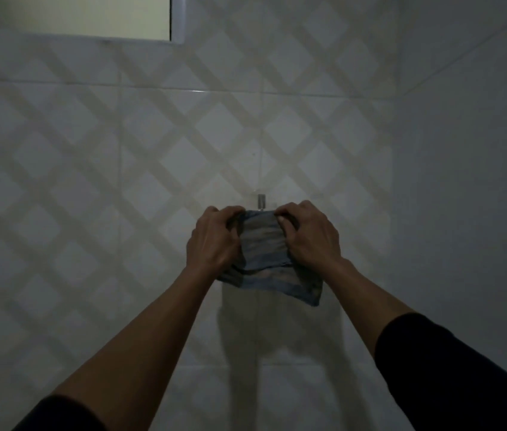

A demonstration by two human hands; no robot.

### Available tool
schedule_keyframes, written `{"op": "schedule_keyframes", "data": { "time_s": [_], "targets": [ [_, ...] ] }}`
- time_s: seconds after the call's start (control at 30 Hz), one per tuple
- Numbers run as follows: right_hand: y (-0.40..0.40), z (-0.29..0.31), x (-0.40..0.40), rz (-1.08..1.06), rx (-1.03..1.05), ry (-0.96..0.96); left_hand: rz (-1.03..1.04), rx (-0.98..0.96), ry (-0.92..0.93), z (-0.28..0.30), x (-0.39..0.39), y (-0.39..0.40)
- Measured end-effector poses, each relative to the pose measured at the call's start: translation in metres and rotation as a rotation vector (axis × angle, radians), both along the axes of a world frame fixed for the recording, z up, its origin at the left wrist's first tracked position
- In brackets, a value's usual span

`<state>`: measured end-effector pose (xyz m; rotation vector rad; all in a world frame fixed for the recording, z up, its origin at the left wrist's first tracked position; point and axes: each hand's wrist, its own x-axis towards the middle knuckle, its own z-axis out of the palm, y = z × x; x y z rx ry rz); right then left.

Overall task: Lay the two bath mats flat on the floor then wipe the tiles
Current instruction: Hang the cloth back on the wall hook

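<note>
A small grey and blue cloth point(264, 247) is held up against the tiled wall point(121, 169), which has a diamond lattice pattern. My left hand point(214, 237) grips the cloth's upper left edge and my right hand point(308, 234) grips its upper right edge. The cloth's top edge sits just below a small metal hook point(260, 201) fixed to the wall. Its lower part hangs loose with a corner drooping to the right. No bath mat is in view.
A window point(81, 17) with a pale frame is at the top left. A plain white side wall point(469, 181) meets the patterned wall on the right, forming a corner. The room is dim.
</note>
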<state>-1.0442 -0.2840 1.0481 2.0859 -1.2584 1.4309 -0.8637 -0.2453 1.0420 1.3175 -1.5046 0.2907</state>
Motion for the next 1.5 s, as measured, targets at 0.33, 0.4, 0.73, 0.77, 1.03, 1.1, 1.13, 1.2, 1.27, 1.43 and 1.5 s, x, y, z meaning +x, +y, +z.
{"op": "schedule_keyframes", "data": {
  "time_s": [0.33,0.4,0.73,0.77,1.03,1.1,1.13,1.2,1.27,1.43,1.5],
  "targets": [
    [-0.049,0.041,0.005,0.027,-0.078,0.040,0.121,-0.125,-0.047,0.032,-0.002,-0.043],
    [-0.054,0.043,0.006,0.006,-0.081,0.076,0.164,-0.107,-0.108,0.033,-0.001,-0.048],
    [-0.062,0.009,0.014,-0.030,0.010,0.189,0.221,0.048,-0.108,0.006,-0.008,-0.061],
    [-0.062,0.007,0.014,-0.022,0.018,0.196,0.217,0.059,-0.101,0.002,-0.009,-0.062],
    [-0.058,-0.019,0.014,0.030,0.099,0.143,0.170,0.163,-0.093,-0.018,-0.021,-0.052],
    [-0.056,-0.023,0.015,0.045,0.113,0.110,0.169,0.200,-0.102,-0.019,-0.023,-0.049],
    [-0.053,-0.024,0.016,0.052,0.128,0.092,0.166,0.224,-0.106,-0.019,-0.023,-0.048],
    [-0.049,-0.025,0.015,0.052,0.176,0.078,0.165,0.286,-0.123,-0.019,-0.023,-0.045],
    [-0.041,-0.025,0.016,0.015,0.216,0.124,0.166,0.350,-0.150,-0.020,-0.021,-0.040],
    [-0.008,-0.035,0.018,-0.027,0.357,0.152,0.100,0.426,-0.184,-0.028,-0.010,-0.016],
    [0.010,-0.045,0.019,-0.051,0.388,0.165,0.075,0.422,-0.192,-0.037,-0.002,-0.001]
  ]
}}
